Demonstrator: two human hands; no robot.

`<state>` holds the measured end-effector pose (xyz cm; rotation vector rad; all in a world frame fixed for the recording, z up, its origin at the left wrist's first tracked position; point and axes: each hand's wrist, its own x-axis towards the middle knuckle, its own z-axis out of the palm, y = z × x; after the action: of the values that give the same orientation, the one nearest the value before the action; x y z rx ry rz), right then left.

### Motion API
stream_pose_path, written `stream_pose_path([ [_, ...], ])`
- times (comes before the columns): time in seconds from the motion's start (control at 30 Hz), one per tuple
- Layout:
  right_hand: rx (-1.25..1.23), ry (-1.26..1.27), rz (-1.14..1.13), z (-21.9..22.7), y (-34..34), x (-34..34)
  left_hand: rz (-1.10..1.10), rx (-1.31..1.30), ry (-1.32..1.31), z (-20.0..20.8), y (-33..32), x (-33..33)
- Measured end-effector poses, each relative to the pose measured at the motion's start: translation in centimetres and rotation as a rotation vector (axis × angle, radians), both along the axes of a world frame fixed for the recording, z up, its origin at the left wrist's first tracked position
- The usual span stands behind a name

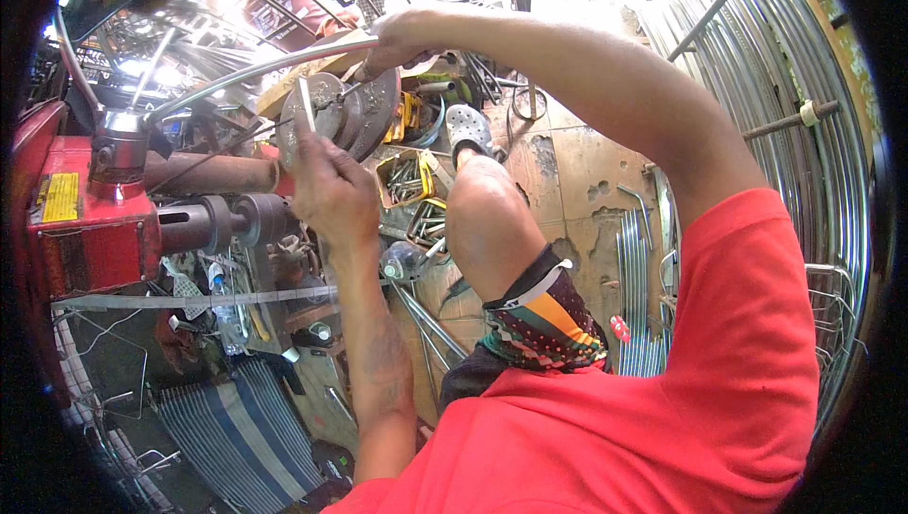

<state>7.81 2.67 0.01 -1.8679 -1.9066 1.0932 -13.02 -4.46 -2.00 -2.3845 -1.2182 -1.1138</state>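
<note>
Short pale metal strip (305, 105) sticks out from left hand (331, 188), long axis pointing away from person, across left part of round metal disc (326, 90). Left hand is nearer, fingers seem closed on strip's near end. Right hand (397, 39), farther away and to right, grips end of long pale bar (227, 81) reaching from red machine (95, 221). Beyond disc's right edge: brown floor (567, 174), yellow box (437, 174) with metal pieces.

machine (99, 226): left | tube (284, 62): between machine and right hand (397, 38) | small parts (401, 179): in tray (431, 167), centre | rods (793, 194): far right
</note>
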Motion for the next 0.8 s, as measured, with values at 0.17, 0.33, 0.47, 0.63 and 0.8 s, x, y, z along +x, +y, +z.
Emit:
stream_pose_path([
  [0.17,0.189,-0.146,0.115,0.7,-0.4,-0.5,-0.084,0.142,-0.082,3.1,-0.6,0.6],
  [0.33,0.287,-0.303,0.146,1.5,-0.5,-0.9,-0.094,0.144,-0.049,1.8,-0.2,0.5],
  [0.47,0.168,-0.245,0.157,1.8,0.5,-1.0,-0.02,0.108,-0.033,-0.5,0.6,0.1],
  [0.63,-0.024,-0.269,0.103,2.3,1.9,-1.0,0.091,-0.073,0.198,-0.4,1.1,-0.2],
  [0.8,-0.05,-0.205,0.149,1.3,1.6,-0.4,-0.039,0.243,-0.178,0.8,1.5,0.0],
])
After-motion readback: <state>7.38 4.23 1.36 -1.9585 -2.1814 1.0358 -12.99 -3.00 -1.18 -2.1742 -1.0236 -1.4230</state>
